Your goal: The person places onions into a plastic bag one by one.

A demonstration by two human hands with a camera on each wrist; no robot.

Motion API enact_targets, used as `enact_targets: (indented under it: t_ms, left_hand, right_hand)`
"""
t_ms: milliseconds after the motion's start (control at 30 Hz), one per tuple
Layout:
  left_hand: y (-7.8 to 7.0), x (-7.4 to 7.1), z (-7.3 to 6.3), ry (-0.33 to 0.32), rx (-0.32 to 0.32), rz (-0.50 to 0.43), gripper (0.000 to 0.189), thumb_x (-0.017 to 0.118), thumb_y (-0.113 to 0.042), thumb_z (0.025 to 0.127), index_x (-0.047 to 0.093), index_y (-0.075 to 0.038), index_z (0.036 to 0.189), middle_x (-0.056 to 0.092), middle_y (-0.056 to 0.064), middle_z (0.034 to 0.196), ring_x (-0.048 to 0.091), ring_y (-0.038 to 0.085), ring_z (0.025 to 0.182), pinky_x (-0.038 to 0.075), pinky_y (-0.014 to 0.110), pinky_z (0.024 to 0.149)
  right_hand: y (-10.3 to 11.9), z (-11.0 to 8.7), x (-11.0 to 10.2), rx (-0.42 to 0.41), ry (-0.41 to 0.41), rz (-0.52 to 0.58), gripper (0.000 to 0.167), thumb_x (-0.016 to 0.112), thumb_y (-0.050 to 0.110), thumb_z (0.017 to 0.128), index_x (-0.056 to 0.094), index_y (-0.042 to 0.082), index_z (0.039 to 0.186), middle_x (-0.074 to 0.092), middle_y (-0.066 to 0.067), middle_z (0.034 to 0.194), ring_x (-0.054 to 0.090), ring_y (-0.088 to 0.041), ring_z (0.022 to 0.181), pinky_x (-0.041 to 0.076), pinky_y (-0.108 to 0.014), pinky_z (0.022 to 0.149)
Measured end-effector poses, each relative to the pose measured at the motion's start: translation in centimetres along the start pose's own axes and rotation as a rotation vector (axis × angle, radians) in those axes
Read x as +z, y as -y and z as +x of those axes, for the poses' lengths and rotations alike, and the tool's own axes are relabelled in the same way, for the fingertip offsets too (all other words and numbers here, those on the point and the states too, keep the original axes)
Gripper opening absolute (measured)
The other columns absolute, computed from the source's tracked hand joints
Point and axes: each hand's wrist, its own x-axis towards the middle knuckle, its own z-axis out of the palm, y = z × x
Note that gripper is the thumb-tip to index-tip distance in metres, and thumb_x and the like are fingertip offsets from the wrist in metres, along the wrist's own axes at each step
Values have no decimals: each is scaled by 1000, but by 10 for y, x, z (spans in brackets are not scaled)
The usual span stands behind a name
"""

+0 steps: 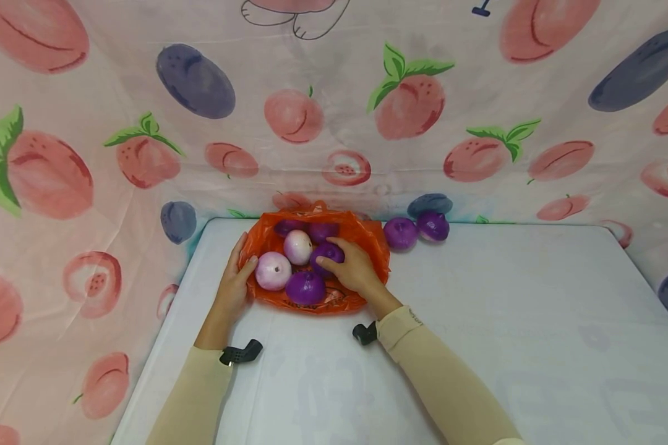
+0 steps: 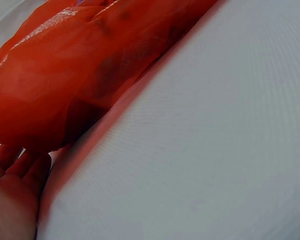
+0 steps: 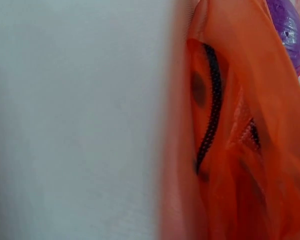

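An orange plastic bag [image 1: 370, 232] lies with its mouth spread, several onions showing inside. My left hand [image 1: 235, 281] holds the bag's left edge, thumb over the rim beside a pale onion [image 1: 273, 271] and fingers along the outside. In the left wrist view, the fingers [image 2: 37, 170] lie against the bag's lower side. My right hand [image 1: 356, 267] reaches into the bag and grips a dark purple onion [image 1: 326, 256] between thumb and fingers. Nearby inside are another pale onion [image 1: 297, 247] and a purple onion [image 1: 306, 288]. The right wrist view shows only the bag's side [image 3: 245, 165] and a purple onion [image 3: 287, 35].
Two purple onions, one left [image 1: 401, 233] and one right [image 1: 433, 226], sit on the white table [image 1: 506, 321] just right of the bag, near its back edge. A fruit-printed cloth [image 1: 334, 80] hangs behind the table and along its left.
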Motion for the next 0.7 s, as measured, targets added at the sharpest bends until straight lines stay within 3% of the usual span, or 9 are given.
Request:
enact_targets:
  t_ms: [467, 700]
  left_hand:
    - [0, 0, 0, -4, 1, 38, 64, 50, -23, 108, 21, -39, 163, 20, -6, 171, 21, 21, 158, 32, 28, 123]
    - [-3, 2, -2, -8, -5, 53, 65, 49, -24, 108, 18, -34, 164, 19, -7, 171, 20, 21, 158, 31, 33, 125]
  right_hand:
    - [0, -2, -4, 6, 14, 17, 69, 69, 47, 95, 45, 20, 155, 48, -14, 156, 41, -36, 147, 32, -53, 124]
    - [3, -5, -8, 13, 19, 25, 72, 69, 46, 95, 42, 20, 156, 45, -13, 158, 39, -36, 149, 31, -54, 124]
